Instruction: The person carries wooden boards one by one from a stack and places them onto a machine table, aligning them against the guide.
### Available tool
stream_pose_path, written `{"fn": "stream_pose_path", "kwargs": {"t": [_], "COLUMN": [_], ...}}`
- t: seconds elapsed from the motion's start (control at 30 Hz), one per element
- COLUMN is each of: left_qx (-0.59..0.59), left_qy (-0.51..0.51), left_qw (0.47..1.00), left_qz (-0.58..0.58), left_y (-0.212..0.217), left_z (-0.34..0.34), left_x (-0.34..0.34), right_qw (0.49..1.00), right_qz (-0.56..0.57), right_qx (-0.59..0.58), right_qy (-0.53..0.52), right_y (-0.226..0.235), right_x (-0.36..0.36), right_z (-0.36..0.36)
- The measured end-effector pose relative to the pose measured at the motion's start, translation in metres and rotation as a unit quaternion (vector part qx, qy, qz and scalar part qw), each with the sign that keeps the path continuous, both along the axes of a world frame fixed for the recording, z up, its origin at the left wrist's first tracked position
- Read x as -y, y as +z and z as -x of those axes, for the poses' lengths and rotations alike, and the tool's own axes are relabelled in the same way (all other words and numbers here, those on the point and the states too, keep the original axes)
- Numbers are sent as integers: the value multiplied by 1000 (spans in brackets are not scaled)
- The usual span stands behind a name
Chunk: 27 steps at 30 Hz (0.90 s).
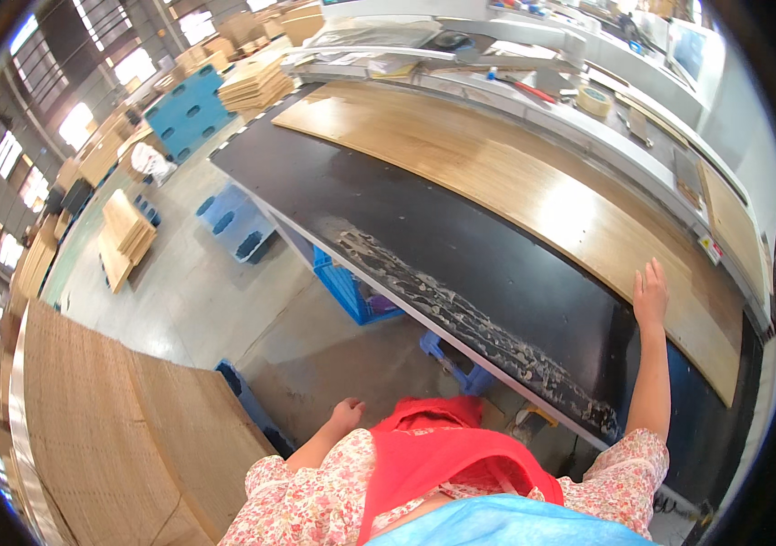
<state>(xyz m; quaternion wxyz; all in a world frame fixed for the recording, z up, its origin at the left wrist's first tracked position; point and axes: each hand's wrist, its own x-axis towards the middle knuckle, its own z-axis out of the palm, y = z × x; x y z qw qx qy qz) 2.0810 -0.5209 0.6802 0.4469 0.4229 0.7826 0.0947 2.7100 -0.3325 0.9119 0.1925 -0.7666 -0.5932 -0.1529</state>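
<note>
A long, light-brown wooden board [515,177] lies flat along the far side of a black-topped table [497,264]. My right hand [650,293] rests on the board near its right end, at the near edge, with fingers stretched out and nothing gripped. Away from the table, my left hand [347,415] hangs beside my body with its fingers curled in. I see nothing in it.
Glue-like smears [461,309] mark the table's near edge. Behind the board runs a machine ledge [534,100] with a tape roll [593,100] and tools. Stacked boards [142,428] stand at the lower left. A blue crate [356,291] sits below the table.
</note>
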Motion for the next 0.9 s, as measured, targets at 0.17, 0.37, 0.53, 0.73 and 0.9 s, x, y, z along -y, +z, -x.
{"fn": "stream_pose_path", "kwargs": {"t": [0.17, 0.37, 0.53, 0.73, 0.9], "left_qx": [-19, -40, -15, -1, 58], "left_qy": [51, 116, 128, 120, 154], "left_qw": [998, 992, 992, 989, 965], "left_qz": [-8, -16, -15, -86, -202], "left_y": [14, -9, -16, 21, 44], "left_z": [8, 15, -7, -35, -34], "left_x": [32, 76, 57, -25, -60], "right_qw": [990, 967, 964, 940, 911], "right_qz": [141, 254, 247, 225, 199], "right_qx": [-21, -5, -2, 4, 0], "right_qy": [-1, -4, 95, 256, 361], "right_y": [-6, 10, 17, 15, 14], "right_x": [-80, -98, -78, -40, -16], "right_z": [22, 58, 111, 174, 224]}}
